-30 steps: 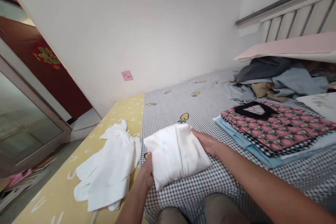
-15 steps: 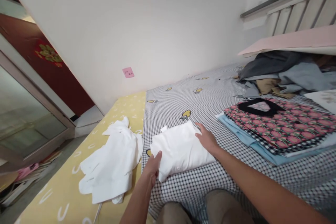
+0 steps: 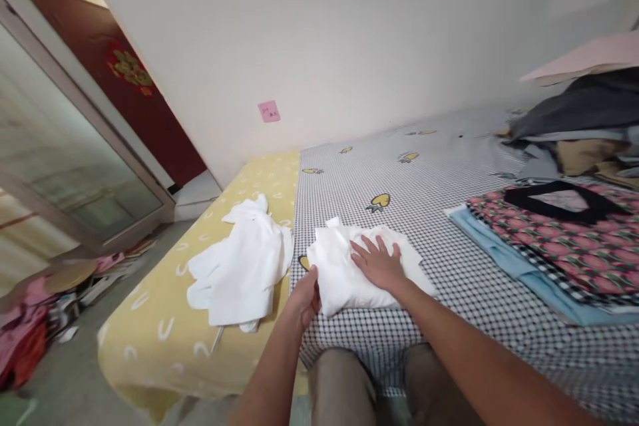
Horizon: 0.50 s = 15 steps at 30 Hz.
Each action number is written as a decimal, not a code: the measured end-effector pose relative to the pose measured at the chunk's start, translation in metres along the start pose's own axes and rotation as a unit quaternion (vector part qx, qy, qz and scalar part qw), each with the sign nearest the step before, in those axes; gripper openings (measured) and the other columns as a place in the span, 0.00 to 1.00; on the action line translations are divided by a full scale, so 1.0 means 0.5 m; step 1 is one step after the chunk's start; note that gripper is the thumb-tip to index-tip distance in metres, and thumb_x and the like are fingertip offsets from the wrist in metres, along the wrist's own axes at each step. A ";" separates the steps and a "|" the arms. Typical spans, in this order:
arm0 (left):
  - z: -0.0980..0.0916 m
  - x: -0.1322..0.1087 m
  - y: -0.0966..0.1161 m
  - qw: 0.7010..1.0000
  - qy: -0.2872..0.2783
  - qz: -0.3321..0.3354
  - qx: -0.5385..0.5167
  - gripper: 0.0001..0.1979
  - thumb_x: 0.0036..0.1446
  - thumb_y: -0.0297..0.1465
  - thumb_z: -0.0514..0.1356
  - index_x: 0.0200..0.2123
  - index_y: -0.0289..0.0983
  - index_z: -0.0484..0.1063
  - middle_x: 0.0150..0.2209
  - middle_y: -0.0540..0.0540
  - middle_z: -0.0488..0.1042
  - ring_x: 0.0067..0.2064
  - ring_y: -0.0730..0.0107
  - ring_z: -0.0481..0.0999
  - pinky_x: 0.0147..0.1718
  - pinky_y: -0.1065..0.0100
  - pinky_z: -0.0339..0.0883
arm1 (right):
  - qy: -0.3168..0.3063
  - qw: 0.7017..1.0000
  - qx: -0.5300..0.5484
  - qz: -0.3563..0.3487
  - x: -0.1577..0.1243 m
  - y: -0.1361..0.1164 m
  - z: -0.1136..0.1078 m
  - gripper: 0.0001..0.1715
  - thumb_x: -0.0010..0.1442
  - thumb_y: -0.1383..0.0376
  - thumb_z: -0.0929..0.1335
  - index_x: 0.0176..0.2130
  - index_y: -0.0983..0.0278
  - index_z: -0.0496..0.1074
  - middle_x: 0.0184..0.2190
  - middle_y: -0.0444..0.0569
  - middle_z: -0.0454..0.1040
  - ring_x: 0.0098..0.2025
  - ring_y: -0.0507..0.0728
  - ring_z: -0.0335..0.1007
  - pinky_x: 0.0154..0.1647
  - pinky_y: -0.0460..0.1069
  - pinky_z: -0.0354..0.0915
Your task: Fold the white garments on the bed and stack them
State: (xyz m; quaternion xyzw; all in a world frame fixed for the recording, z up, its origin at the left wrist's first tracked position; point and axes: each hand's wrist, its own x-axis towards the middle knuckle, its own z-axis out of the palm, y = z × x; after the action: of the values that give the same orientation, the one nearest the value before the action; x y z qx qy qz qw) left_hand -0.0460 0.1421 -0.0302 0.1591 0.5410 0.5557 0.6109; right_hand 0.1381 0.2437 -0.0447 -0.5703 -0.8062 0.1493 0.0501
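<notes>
A folded white garment [image 3: 339, 266] lies on the black-and-white checked sheet [image 3: 449, 259] in front of my knees. My right hand [image 3: 378, 263] rests flat on top of it, fingers spread. My left hand [image 3: 305, 297] grips the garment's near left edge, thumb on the cloth and fingers curled under it. To the left, a loose, crumpled white garment [image 3: 239, 266] lies on the yellow sheet [image 3: 164, 326].
A stack of folded clothes [image 3: 559, 239], a pink patterned piece on top, lies at the right. Behind it is a heap of unfolded clothes [image 3: 579, 126]. The white wall [image 3: 319, 46] bounds the bed's far side. A glass door [image 3: 54, 160] and floor clutter [image 3: 44, 293] are at the left.
The folded white garment has gone from held up between both hands to lying flat on the sheet. My right hand moved from its right edge onto its top. The camera turned left.
</notes>
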 end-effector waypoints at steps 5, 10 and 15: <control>-0.037 -0.062 -0.035 0.995 0.002 0.053 -0.080 0.18 0.71 0.41 0.49 0.50 0.35 0.70 0.43 0.38 0.82 0.40 0.68 0.83 0.43 0.66 0.78 | -0.007 1.000 -0.018 -0.018 0.001 0.018 0.004 0.35 0.72 0.44 0.47 0.73 0.42 0.50 0.76 0.40 0.45 0.77 0.69 0.34 0.71 0.76 0.35; -0.071 -0.113 -0.104 0.984 0.028 0.126 -0.121 0.24 0.52 0.43 0.72 0.46 0.36 0.73 0.45 0.41 0.81 0.39 0.69 0.81 0.41 0.67 0.77 | -0.004 0.999 -0.027 -0.017 -0.002 0.019 0.003 0.36 0.72 0.44 0.46 0.73 0.43 0.49 0.77 0.39 0.43 0.77 0.68 0.32 0.72 0.75 0.35; -0.056 -0.128 -0.120 0.987 0.056 0.141 0.047 0.31 0.42 0.47 0.75 0.45 0.36 0.76 0.41 0.43 0.81 0.37 0.70 0.77 0.39 0.68 0.73 | 0.004 0.999 -0.029 -0.013 -0.006 0.016 0.002 0.36 0.72 0.44 0.46 0.73 0.44 0.50 0.77 0.38 0.43 0.77 0.67 0.32 0.72 0.73 0.36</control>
State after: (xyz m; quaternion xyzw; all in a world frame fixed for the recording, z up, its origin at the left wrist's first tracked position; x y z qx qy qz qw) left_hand -0.0262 0.0563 -0.0574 0.2309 0.5716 0.6187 0.4870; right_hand 0.1463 0.2431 -0.0476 -0.5616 -0.8173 0.1229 0.0386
